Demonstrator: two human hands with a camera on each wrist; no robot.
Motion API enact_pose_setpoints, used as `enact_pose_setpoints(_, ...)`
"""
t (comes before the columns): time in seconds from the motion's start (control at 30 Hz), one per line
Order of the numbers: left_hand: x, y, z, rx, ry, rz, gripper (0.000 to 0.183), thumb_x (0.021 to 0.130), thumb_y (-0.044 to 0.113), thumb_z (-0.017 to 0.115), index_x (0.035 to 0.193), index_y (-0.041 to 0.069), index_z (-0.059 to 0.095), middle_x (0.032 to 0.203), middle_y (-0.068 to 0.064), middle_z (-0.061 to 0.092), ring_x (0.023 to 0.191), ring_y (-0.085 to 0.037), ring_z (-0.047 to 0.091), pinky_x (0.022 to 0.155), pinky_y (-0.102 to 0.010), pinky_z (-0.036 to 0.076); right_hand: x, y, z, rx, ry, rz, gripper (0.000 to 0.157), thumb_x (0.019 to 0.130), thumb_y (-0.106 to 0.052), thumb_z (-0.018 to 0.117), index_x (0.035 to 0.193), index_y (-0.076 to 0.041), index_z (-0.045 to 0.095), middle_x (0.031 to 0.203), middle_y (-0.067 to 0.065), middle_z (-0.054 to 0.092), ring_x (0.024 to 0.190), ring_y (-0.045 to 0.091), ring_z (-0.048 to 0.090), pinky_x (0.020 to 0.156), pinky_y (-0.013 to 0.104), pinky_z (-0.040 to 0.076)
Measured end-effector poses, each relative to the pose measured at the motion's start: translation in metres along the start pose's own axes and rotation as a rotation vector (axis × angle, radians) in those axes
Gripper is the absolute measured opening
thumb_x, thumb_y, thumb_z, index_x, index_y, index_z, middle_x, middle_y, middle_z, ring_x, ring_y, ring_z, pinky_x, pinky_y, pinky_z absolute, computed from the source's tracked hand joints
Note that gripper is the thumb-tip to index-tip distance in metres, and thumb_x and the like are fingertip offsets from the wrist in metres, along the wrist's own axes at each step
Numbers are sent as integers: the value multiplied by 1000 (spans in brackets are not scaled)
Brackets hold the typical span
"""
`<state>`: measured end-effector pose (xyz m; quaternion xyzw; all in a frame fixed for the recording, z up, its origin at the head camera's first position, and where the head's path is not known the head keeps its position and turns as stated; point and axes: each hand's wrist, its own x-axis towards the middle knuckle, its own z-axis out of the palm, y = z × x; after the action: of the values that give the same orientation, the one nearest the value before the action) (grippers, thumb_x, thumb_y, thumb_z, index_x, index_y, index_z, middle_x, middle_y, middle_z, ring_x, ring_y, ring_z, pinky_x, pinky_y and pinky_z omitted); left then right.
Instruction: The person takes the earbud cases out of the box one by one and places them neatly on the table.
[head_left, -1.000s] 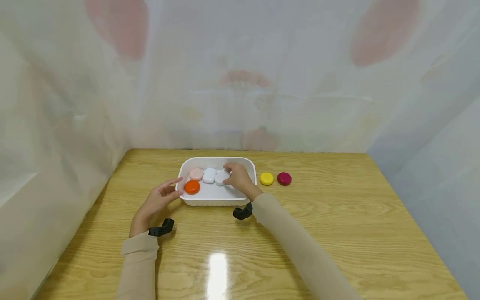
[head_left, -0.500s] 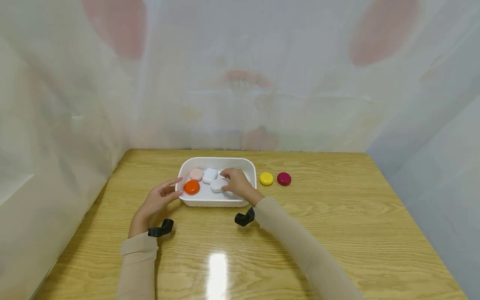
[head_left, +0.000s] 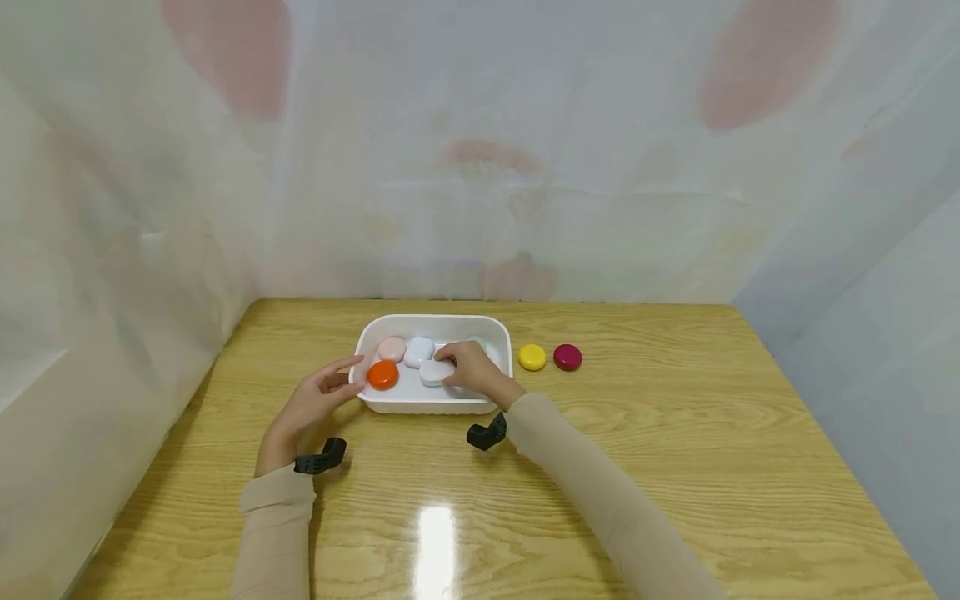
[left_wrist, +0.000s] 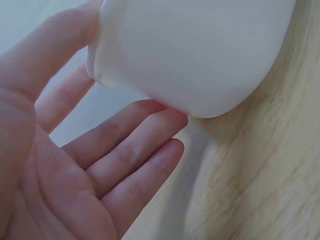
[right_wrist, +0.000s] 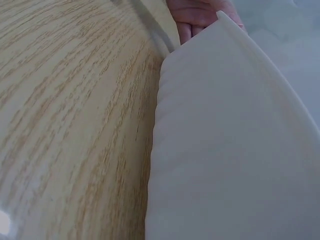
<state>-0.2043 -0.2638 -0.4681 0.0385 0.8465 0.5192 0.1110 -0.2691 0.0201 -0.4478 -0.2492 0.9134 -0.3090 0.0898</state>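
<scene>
A white plastic tray [head_left: 397, 406] stands on the wooden table. My left hand [head_left: 313, 402] touches the tray's left end, its fingers loosely extended; in the left wrist view the fingertips rest against the outer wall [left_wrist: 200, 55]. My right hand [head_left: 474, 368] reaches inside the tray and pinches a smooth white rounded disc [head_left: 432, 373] between thumb and fingers. Beside that lie a white rounded-square piece [head_left: 418, 352], a pale pink disc [head_left: 392, 348] and a glossy orange disc [head_left: 383, 375]. Behind the right hand a pale green piece [head_left: 477, 341] is mostly hidden.
A yellow disc [head_left: 532, 357] and a dark magenta disc [head_left: 567, 357] lie on the table [head_left: 675, 450] to the right of the tray. A printed cloth [head_left: 480, 225] hangs at the table's back edge. In the right wrist view the tray's side fills the right half.
My right hand has drawn the white disc slightly left and toward the near side of the tray. The pale green piece has come into view behind it. My left hand stays put.
</scene>
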Motion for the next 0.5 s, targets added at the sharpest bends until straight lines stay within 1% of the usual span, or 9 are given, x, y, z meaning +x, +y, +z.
enact_pose_setpoints(0.1,0,2,0,14,10,16,61,95,38,59,148,18,38,135,-25,55,120,-31,55,105,-50,43,-1,-1,-2,12,9,-3,39,76,-2,77,115,-3,69,117,11,71,109,22,65,98,33,51)
enact_pose_setpoints(0.2,-1,3,-1,27,14,22,61,95,37,60,148,17,39,133,-26,57,118,-29,57,104,-48,45,-2,-1,-5,69,21,-5,39,77,-3,78,115,-3,69,117,12,71,109,22,65,96,31,52)
enact_pose_setpoints(0.33,-1,3,-1,25,10,19,61,95,37,60,148,17,39,134,-26,56,120,-32,56,104,-49,45,-5,-1,-9,161,43,-20,39,76,-2,78,114,0,69,117,15,70,109,24,65,92,28,55)
enact_pose_setpoints(0.5,-1,2,-1,16,5,25,60,95,35,60,148,17,39,135,-26,55,122,-34,55,103,-47,45,-13,-1,-14,218,87,-58,38,77,-4,79,113,1,69,116,16,70,109,26,65,90,26,56)
